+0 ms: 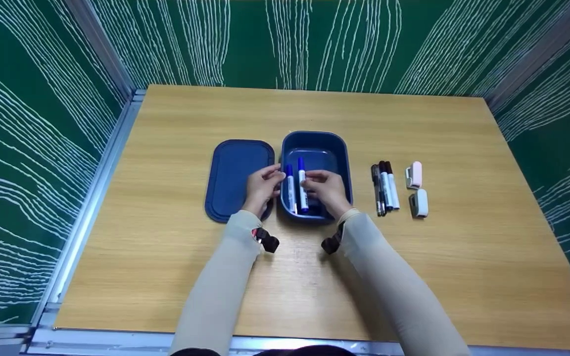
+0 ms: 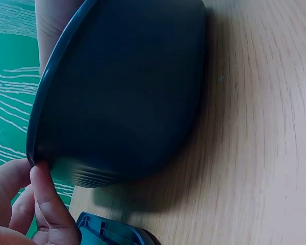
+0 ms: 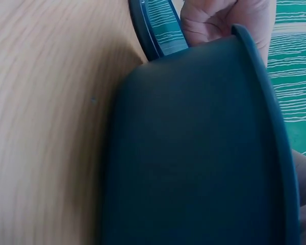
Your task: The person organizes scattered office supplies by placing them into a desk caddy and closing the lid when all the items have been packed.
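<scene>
A dark blue open box (image 1: 348,170) stands on the table with two blue-capped white markers inside. One marker (image 1: 291,192) lies along the left wall. My right hand (image 1: 331,192) reaches into the box and pinches the other marker (image 1: 302,185) between thumb and fingers, just right of the first. On the left side my left hand (image 1: 261,188) grips the box rim, and the left wrist view shows its thumb and fingers (image 2: 53,204) pinching that edge. In the right wrist view the box wall (image 3: 194,143) hides most of the right hand.
Left of the box lies its flat blue lid (image 1: 235,173), partly under the left hand. To the right are two dark-capped white markers (image 1: 389,188), slim black pens (image 1: 377,190), and small pink (image 1: 414,174) and white (image 1: 419,203) items. Green patterned panels border the table.
</scene>
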Tool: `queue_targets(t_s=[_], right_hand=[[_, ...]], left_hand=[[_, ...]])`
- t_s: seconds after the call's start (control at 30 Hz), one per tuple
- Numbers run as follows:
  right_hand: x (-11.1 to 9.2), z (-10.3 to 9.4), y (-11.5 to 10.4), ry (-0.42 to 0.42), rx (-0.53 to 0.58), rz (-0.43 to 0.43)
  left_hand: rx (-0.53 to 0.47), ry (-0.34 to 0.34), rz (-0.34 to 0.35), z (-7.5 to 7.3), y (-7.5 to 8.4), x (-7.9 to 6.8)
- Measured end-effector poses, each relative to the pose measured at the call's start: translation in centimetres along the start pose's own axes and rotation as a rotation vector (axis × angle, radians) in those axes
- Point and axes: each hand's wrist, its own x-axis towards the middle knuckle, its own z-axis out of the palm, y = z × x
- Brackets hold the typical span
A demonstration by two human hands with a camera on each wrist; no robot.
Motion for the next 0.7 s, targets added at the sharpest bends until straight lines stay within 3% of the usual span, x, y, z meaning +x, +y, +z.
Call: queue_targets(t_s=[0.47,0.7], right_hand=[[0.7,0.3,0.5,-0.061,-0.076,0.059],[1.1,0.7,1.1,-0.073,-0.106,0.003]], left_hand=[[0.011,-0.003,0.002,0.0,-0.1,0.1],[0.011,0.006,0.012,0.0,-0.2,0.2]])
